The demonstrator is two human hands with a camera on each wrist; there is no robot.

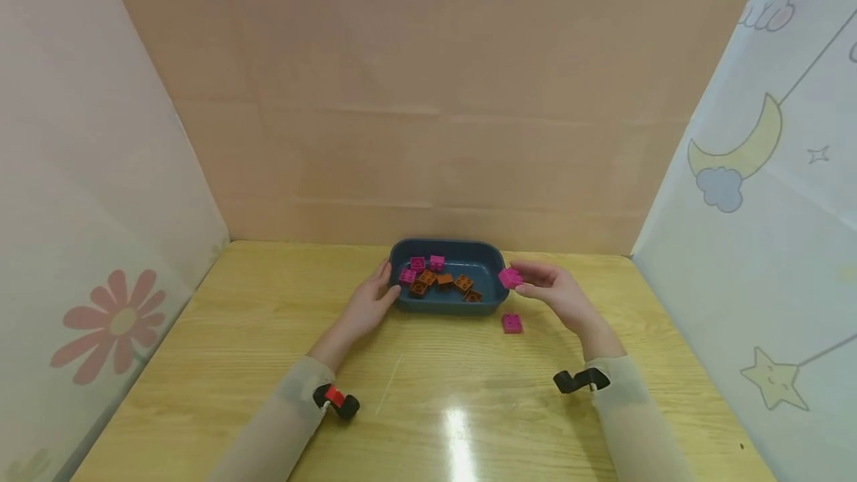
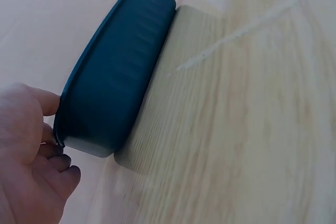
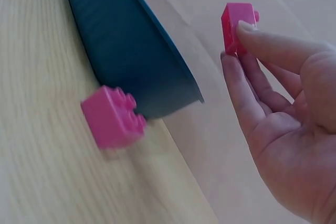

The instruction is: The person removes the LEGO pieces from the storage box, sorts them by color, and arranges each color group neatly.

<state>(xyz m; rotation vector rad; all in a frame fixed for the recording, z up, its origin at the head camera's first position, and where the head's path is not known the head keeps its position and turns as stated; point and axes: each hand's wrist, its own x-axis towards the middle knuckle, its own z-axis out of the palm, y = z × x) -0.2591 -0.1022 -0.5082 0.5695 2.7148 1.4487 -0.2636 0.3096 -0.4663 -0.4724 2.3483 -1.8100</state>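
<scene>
A dark blue rectangular tray (image 1: pixel 447 308) stands on the table, holding several pink and orange-brown toy building bricks. My left hand (image 1: pixel 368 303) grips the tray's left end, the thumb at the rim and the fingers around the corner, as the left wrist view also shows. Between thumb and fingertips my right hand (image 1: pixel 559 294) pinches a pink building brick (image 3: pixel 240 22), raised beside the tray's right end. Another pink building brick (image 1: pixel 512 323) lies studs up on the table, just in front of the tray's right corner.
The wooden table (image 1: pixel 442 378) reaches back to a tan paper-covered wall (image 1: pixel 428 95). Patterned white panels rise on the left (image 1: pixel 80 169) and right (image 1: pixel 756 244). Each wrist wears a black camera mount.
</scene>
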